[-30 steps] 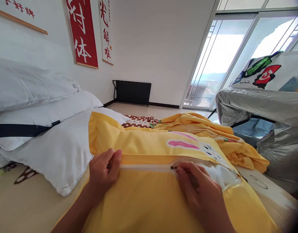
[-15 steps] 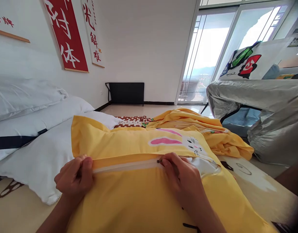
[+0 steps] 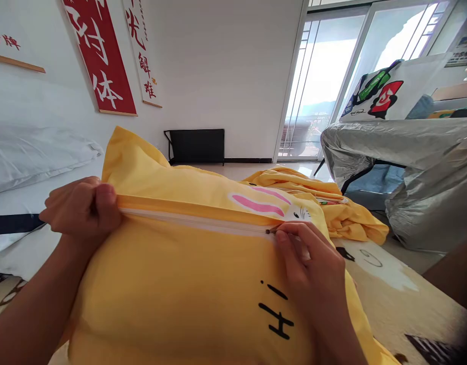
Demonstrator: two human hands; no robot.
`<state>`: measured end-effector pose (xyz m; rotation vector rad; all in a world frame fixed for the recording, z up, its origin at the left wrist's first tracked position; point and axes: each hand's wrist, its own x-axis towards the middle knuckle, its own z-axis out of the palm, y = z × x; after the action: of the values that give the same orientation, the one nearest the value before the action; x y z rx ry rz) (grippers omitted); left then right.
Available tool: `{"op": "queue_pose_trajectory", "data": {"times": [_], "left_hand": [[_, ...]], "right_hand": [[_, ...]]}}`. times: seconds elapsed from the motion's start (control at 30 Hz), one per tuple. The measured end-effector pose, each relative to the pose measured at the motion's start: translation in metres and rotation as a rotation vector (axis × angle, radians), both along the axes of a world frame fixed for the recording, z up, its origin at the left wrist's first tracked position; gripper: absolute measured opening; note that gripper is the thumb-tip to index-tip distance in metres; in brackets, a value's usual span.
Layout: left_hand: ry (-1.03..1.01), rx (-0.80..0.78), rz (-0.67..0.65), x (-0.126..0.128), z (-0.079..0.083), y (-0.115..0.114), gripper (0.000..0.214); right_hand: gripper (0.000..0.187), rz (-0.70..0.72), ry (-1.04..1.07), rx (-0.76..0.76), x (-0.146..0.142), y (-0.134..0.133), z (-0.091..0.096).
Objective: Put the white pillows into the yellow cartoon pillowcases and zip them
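A plump yellow pillowcase (image 3: 172, 284) with a pillow inside fills the middle of the view, printed with a rabbit and black "Hi" lettering. Along its upper part runs a pale zipper (image 3: 195, 221), closed from the left end to the slider. My left hand (image 3: 85, 205) is clenched around the pillowcase edge at the zipper's left end, lifting that corner. Between the thumb and forefinger of my right hand (image 3: 313, 258) is the small dark zipper pull (image 3: 270, 231), near the right end. The fabric is stretched taut between both hands. My right hand covers the part just beyond the slider.
White pillows (image 3: 36, 157) are stacked at the left. Crumpled yellow bedding (image 3: 355, 218) lies beyond the pillowcase on the cream patterned sheet (image 3: 393, 289). At the right stands a table under silvery plastic (image 3: 408, 147), bearing a printed bag (image 3: 385, 96). A black panel (image 3: 197, 146) leans by the wall.
My right hand has drawn the zipper pull rightward, and the white inner pillow at the opening is now out of sight. My left hand has moved left and up, raising the pillowcase's left side.
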<state>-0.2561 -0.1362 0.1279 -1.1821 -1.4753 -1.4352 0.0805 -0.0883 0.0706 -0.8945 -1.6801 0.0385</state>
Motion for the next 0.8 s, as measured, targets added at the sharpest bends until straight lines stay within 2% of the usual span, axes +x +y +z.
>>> {"op": "queue_pose_trajectory", "data": {"times": [0.03, 0.1, 0.13, 0.23, 0.3, 0.33, 0.4, 0.47, 0.5, 0.57, 0.63, 0.7, 0.8], "left_hand": [[0.092, 0.021, 0.082, -0.009, -0.007, -0.003, 0.041], [0.186, -0.126, 0.162, -0.025, -0.032, -0.006, 0.031], [0.176, -0.275, 0.156, -0.031, -0.047, -0.006, 0.031], [0.145, -0.512, 0.114, -0.035, -0.089, 0.002, 0.032], [0.083, -0.655, 0.12, -0.024, -0.103, 0.009, 0.031], [0.051, -0.697, 0.124, -0.014, -0.103, 0.012, 0.029], [0.033, -0.671, 0.106, 0.013, -0.089, 0.012, 0.023], [0.098, -0.588, -0.003, 0.05, -0.063, 0.008, 0.021], [0.165, -0.6, -0.089, 0.071, -0.048, 0.005, 0.024], [0.285, -0.667, -0.21, 0.113, -0.024, 0.0, 0.027], [0.309, -0.776, -0.286, 0.149, -0.01, -0.002, 0.031], [0.266, -0.861, -0.349, 0.172, -0.011, 0.0, 0.032], [0.171, -0.876, -0.421, 0.182, -0.03, 0.007, 0.033]], "right_hand": [[0.011, 0.027, -0.003, -0.007, -0.004, -0.002, -0.002], [0.013, 0.086, -0.048, -0.036, -0.017, -0.004, -0.009], [0.016, 0.105, -0.085, -0.055, -0.025, -0.004, -0.013], [0.021, 0.104, -0.21, -0.111, -0.043, 0.003, -0.026], [0.022, 0.082, -0.255, -0.142, -0.047, 0.009, -0.031], [0.021, 0.076, -0.269, -0.159, -0.046, 0.011, -0.032], [0.019, 0.071, -0.288, -0.194, -0.043, 0.014, -0.032], [0.018, 0.081, -0.317, -0.215, -0.039, 0.014, -0.031], [0.017, 0.09, -0.333, -0.217, -0.037, 0.013, -0.029], [0.017, 0.123, -0.342, -0.204, -0.034, 0.009, -0.026], [0.017, 0.174, -0.314, -0.187, -0.031, 0.004, -0.023], [0.016, 0.227, -0.279, -0.178, -0.029, -0.002, -0.019], [0.013, 0.254, -0.266, -0.156, -0.026, -0.007, -0.016]]}}
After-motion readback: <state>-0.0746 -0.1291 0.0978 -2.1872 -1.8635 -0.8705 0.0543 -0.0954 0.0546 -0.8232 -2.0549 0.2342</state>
